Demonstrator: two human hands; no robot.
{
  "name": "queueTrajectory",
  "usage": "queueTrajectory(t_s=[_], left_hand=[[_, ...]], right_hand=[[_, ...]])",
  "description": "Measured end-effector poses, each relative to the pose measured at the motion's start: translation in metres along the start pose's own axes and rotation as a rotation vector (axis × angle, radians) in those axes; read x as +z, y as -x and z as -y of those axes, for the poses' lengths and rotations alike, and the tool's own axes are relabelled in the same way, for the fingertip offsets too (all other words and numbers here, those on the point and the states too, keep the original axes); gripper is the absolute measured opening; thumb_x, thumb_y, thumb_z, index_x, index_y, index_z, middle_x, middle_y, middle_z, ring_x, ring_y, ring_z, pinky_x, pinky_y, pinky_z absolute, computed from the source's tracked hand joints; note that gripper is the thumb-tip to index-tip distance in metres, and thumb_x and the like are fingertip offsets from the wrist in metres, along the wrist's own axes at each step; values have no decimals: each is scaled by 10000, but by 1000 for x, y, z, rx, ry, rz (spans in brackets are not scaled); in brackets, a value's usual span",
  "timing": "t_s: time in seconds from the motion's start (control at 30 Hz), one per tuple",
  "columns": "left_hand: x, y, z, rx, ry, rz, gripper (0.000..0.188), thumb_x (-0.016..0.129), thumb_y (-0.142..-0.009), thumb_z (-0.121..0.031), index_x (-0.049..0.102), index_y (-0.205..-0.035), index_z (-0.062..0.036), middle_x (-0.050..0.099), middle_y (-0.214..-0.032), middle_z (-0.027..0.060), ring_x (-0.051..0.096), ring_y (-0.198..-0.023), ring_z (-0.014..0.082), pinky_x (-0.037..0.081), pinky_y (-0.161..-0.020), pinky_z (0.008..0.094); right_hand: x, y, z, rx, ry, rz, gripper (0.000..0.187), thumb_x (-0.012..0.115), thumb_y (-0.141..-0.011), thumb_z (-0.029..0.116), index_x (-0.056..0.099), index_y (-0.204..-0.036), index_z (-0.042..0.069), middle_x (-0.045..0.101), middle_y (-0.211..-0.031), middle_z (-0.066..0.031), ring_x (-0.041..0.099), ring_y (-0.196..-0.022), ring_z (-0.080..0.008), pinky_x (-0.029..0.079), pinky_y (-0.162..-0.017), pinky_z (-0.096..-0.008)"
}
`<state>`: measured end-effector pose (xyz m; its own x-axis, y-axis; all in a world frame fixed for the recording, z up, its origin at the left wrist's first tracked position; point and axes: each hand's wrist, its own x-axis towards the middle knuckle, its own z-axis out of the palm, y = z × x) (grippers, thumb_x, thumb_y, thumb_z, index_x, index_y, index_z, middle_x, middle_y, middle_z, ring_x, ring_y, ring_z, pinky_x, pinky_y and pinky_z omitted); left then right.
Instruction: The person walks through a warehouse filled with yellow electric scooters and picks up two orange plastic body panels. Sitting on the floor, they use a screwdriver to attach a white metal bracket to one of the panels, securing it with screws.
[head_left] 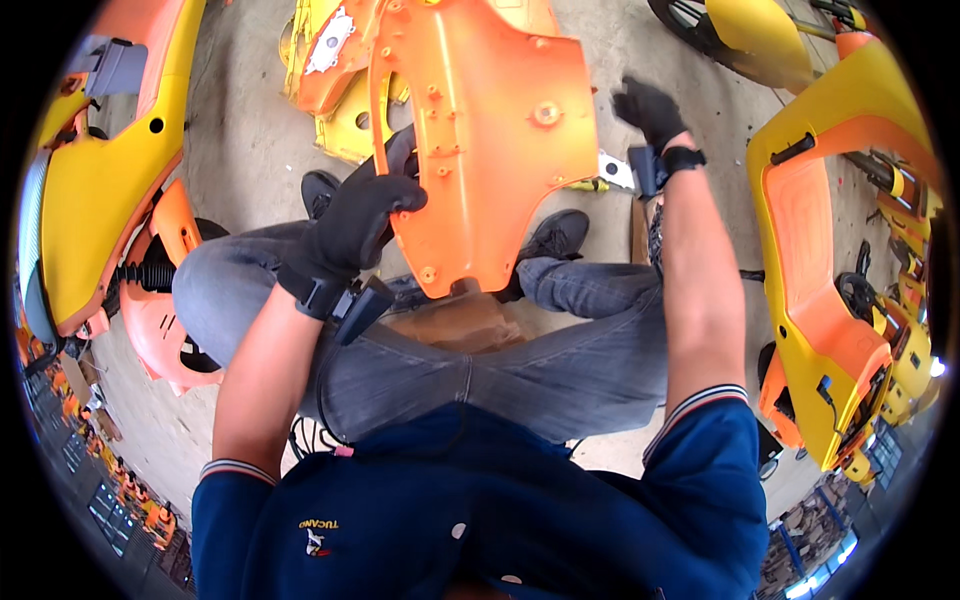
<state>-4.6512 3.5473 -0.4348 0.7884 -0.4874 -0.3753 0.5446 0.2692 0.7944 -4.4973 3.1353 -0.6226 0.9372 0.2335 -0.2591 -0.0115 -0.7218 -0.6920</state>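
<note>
A large orange molded plastic panel, dotted with screw posts and holes, stands in front of me between my legs. My left hand, in a black glove, is closed around its left edge, with the thumb on the face toward me and some fingers hidden behind. Off the panel's right side, my right hand, gloved in black too, is apart from it and in the air. Motion smears its fingers, so whether they hold anything cannot be made out. Beneath the panel's lower tip is a brown cardboard piece.
Yellow and orange body parts lie on the floor behind the panel. A yellow and orange scooter body stands at left, another body frame at right. A wheel with a yellow fender sits far right. More bodies line both sides.
</note>
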Motion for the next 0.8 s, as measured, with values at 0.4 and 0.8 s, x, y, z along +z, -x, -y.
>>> queueTrajectory(t_s=[0.4,0.8], left_hand=[[-2,-17,-7,-83,193,-339,699,488,-791,-48,355,-1471,40,530,-1374,152,534,-1245,237,425,-1060,360],[-35,6,-5,308,-31,-646,532,467,-827,2,413,-1356,14,567,-1174,153,611,-1028,235,549,-892,382]], right_hand=[[129,50,-79,553,764,119,422,748,-776,303,633,-1155,156,656,-1148,-100,590,-1114,-347,512,-910,-458],[133,49,-77,503,782,323,452,774,-770,347,636,-1165,177,656,-1187,-122,598,-1144,-350,512,-914,-464]])
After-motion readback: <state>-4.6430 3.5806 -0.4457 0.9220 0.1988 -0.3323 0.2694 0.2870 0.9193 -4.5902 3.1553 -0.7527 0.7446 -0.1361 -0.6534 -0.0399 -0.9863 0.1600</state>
